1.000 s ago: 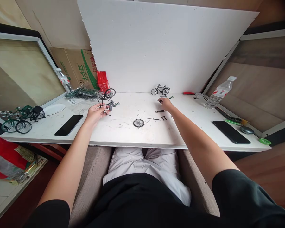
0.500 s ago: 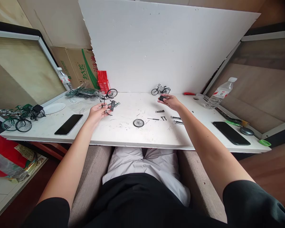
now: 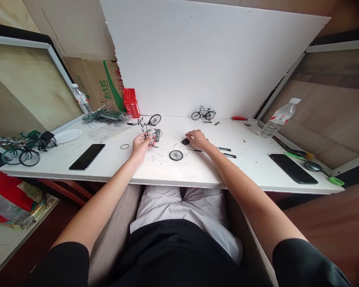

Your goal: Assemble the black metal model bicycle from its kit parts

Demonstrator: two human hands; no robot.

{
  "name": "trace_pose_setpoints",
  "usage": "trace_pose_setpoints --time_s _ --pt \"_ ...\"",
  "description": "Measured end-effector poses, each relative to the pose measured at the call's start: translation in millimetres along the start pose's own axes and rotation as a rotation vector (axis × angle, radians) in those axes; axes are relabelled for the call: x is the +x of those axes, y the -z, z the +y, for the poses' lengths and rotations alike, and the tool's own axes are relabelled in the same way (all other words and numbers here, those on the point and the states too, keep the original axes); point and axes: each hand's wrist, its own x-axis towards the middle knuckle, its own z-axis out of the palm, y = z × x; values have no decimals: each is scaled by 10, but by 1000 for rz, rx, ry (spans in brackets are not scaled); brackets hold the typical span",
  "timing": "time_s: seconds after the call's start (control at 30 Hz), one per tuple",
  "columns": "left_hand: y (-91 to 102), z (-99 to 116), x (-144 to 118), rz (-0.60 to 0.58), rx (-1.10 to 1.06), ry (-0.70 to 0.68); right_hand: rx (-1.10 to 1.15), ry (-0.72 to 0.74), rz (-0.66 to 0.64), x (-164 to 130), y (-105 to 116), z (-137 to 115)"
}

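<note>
In my left hand (image 3: 142, 146) is a partly built model bicycle (image 3: 151, 129), its frame tilted and one spoked wheel pointing up and away. My right hand (image 3: 197, 139) is low over the table with a small black part (image 3: 185, 141) at its fingertips; its exact kind I cannot make out. Between the hands, nearer to me, a loose spoked wheel (image 3: 176, 155) lies flat. A thin black ring (image 3: 125, 146) lies left of my left hand. Just below my right hand a thin screwdriver (image 3: 198, 150) is partly covered. Small dark rod-like parts (image 3: 227, 152) lie beside my right forearm.
A finished model bicycle (image 3: 203, 113) stands at the white backboard. More model bicycles (image 3: 30, 147) stand far left, near a phone (image 3: 87, 156) and a white plate (image 3: 68, 136). To the right are a bottle (image 3: 279, 117), another phone (image 3: 293, 168) and a green lid (image 3: 336, 181).
My left hand has moved right with the partly built bicycle, uncovering the thin ring. My right hand has come left and down to the table with the black part.
</note>
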Motion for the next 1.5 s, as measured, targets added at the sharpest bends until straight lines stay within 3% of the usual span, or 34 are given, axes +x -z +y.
trace_pose_setpoints --time_s 0.07,0.23,0.3,0.37,0.5,0.67,0.97,1.13,1.33,1.5 --pt "-15 16 -61 -16 15 1 -23 -17 37 -46 -30 -50" --pt "-19 47 -75 -107 32 21 -105 96 67 -253 -15 -288" --pt "-31 16 -80 -115 26 10 -144 112 215 -354 -7 -393" --pt "-44 -27 -119 -99 16 9 -51 155 272 -452 -10 -473" --pt "-11 -23 -259 -64 -58 -50 205 370 76 -629 -48 -554" --pt "188 174 -258 -36 -90 -120 220 459 0 -741 -68 -553" --pt "492 274 24 121 -118 -228 72 418 15 -795 -91 -636" --pt "524 264 48 72 -73 -238 29 331 25 -805 -104 -663" --pt "535 154 20 1 -33 -154 38 269 91 -781 -123 -604" --pt "603 41 58 8 -38 -106 112 177 217 -761 -136 -587"
